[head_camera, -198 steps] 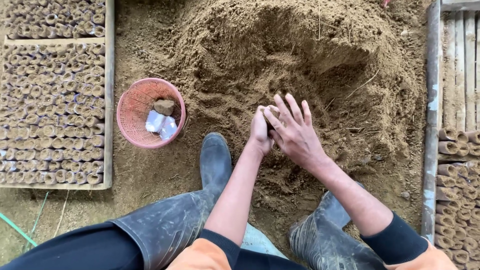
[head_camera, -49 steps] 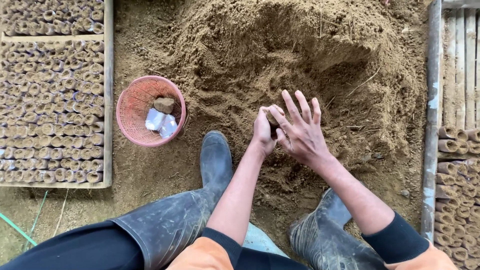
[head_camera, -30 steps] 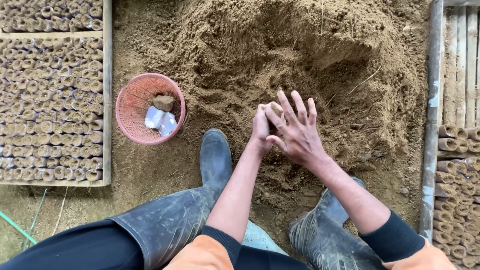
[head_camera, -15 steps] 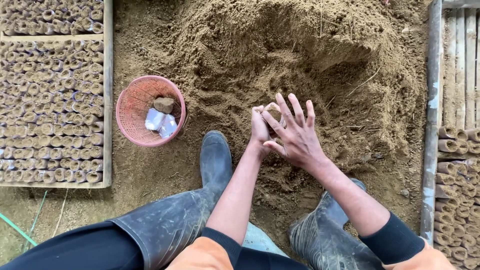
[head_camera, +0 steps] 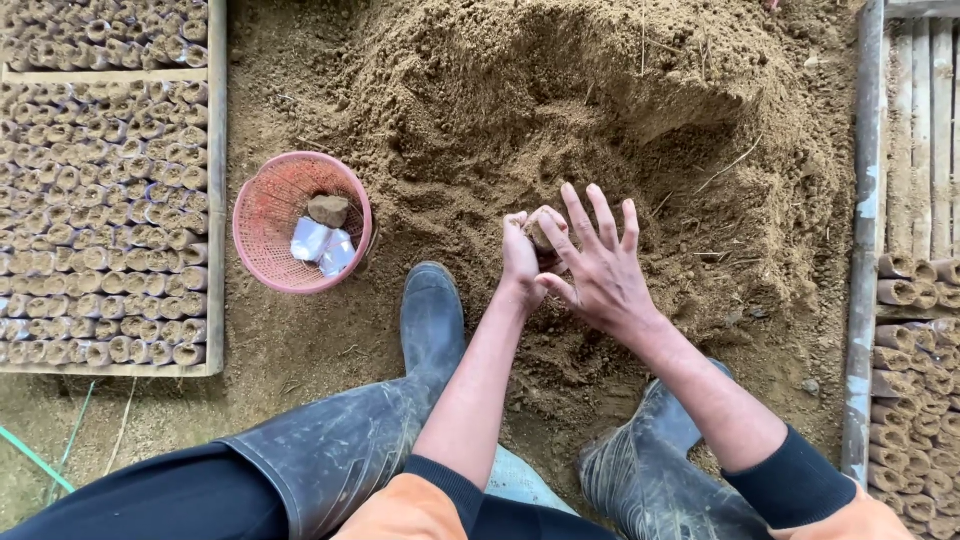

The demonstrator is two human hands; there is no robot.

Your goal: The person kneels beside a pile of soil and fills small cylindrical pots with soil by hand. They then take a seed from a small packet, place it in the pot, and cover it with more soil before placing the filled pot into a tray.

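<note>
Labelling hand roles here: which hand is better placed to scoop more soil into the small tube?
Right, probably. The right hand is open, fingers spread beside the soil pile; the left hand is gripping the soil-filled tube.

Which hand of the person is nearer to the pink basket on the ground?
Left. The left hand grips a small soil-filled tube on the soil, to the right of the pink basket. The right hand lies open just beyond it, farther from the basket.
</note>
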